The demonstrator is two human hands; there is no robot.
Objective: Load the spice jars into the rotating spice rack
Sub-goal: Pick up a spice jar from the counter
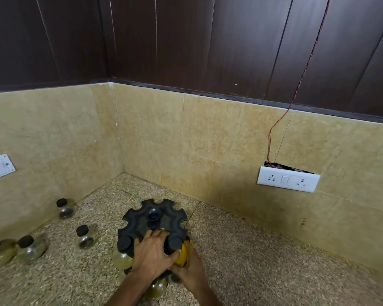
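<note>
Spice rack (153, 219), black with a notched top disc, stands on the speckled counter (241, 261) near the tiled corner. Left hand (152, 253) rests flat on the near edge of the disc, fingers straight and spread, holding nothing. Right hand (191, 273) is curled around a yellow-filled jar (184, 255) at a slot on the rack's near right side, its black cap at the disc's rim. Two more jars hang in near slots: one pale jar (122, 259) at left, one low jar (156, 288) between the forearms. Four loose jars with black caps stand on the counter at left, well apart from the rack. White socket plate (288, 179) sits on the right wall.
</note>
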